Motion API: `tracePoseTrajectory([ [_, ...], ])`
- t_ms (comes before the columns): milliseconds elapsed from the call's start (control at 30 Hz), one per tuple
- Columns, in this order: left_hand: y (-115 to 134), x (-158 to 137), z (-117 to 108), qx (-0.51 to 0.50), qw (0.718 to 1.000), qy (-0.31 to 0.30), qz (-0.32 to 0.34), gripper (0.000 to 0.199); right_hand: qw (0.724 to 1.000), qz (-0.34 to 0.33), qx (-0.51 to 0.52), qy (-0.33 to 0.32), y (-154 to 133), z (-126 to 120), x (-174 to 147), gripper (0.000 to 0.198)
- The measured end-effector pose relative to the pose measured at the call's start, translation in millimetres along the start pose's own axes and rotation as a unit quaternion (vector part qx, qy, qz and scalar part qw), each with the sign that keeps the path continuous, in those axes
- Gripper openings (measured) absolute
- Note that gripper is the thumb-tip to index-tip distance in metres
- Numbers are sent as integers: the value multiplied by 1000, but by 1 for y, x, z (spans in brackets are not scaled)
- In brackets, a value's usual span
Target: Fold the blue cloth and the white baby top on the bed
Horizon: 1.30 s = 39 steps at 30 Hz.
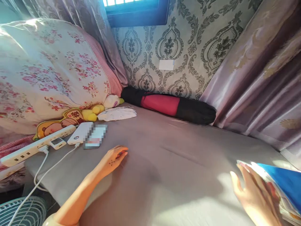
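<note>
My left hand (113, 158) rests palm down on the grey bedsheet (169, 147), fingers loosely curled, holding nothing. It lies just right of a blurred-out phone (95, 136) and a white power bank (80, 132). My right hand (255, 194) is at the lower right, fingers spread against a blue-covered book (282, 185) that lies on the sheet; whether it grips the book I cannot tell.
A white power strip (35, 145) with cables lies at the left, by a floral pillow (51, 69), plush toys (94, 111) and a white cloth (117, 114). A black-and-red roll (169, 105) lies along the patterned wall. Curtains hang right. A fan (23, 212) stands at lower left.
</note>
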State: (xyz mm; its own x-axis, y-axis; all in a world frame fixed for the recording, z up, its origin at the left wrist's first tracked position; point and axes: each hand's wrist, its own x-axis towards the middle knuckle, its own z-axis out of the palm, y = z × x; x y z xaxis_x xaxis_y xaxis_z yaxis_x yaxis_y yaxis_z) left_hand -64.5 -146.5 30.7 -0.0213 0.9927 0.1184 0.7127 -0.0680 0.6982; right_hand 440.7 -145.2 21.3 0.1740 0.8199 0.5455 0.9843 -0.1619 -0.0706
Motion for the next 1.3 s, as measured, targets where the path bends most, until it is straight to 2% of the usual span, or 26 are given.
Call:
tracePoseTrajectory([
  [67, -15, 14, -7, -8, 999, 42, -13, 29, 997, -43, 55, -16, -24, 10, -4, 62],
  [133, -30, 37, -17, 0, 996, 80, -32, 24, 992, -62, 94, -62, -48, 16, -11, 58],
  [200, -45, 64, -31, 73, 989, 108, -62, 24, 984, -72, 129, -95, -68, 18, -21, 56],
  [267, -59, 92, -50, 147, 979, 119, -79, 28, 980, -76, 157, -98, -82, 21, -32, 57],
  [400, -85, 138, -88, 279, 945, 138, -96, 35, 977, -65, 179, -95, -91, 32, -48, 56],
  [500, -99, 158, -109, 323, 930, 144, -101, 41, 975, -61, 192, -98, -89, 41, -54, 53],
  [633, -110, 171, -125, 353, 921, 131, -101, 53, 971, -67, 197, -116, -93, 41, -55, 49],
  [800, -121, 178, -135, 408, 905, 79, -90, 64, 969, -90, 190, -132, -105, 33, -52, 44],
  [933, -127, 182, -141, 421, 899, 39, -112, 64, 967, -125, 196, -102, -105, 36, -52, 40],
  [1100, -134, 184, -143, 405, 904, 40, -129, 65, 965, -183, 181, -55, -100, 41, -55, 35],
  [1200, -137, 184, -140, 386, 912, 56, -131, 59, 964, -203, 168, -34, -100, 43, -58, 35],
  [1300, -136, 188, -134, 353, 923, 91, -125, 38, 965, -207, 161, -22, -101, 46, -61, 33],
])
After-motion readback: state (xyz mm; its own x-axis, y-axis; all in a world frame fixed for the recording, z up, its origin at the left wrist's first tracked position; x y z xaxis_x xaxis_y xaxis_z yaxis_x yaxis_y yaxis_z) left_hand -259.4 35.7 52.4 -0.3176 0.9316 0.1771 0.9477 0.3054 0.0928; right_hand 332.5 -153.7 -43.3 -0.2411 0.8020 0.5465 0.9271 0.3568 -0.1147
